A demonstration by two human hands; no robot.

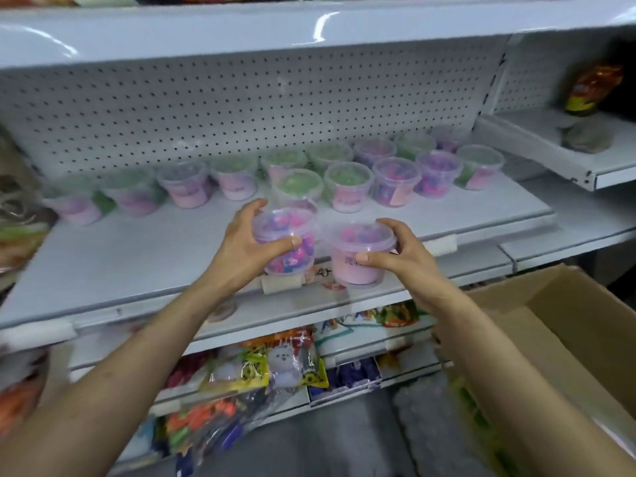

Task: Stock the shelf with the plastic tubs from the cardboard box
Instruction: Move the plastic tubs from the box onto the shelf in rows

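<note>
Each hand gripped a tub over the shelf (137, 266) front edge, left hand (246, 247) on the beads tub (285, 241), right hand (401, 258) on the pink tub (359, 256).

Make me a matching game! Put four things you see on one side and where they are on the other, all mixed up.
Things:
1. tub showing coloured bits
2. tub showing a pink label
3. cardboard box
4. orange packet

Places:
A. lower right, open
B. in the left hand
C. on the side shelf, upper right
D. in the right hand

Pairs: 1-B, 2-D, 3-A, 4-C.
</note>
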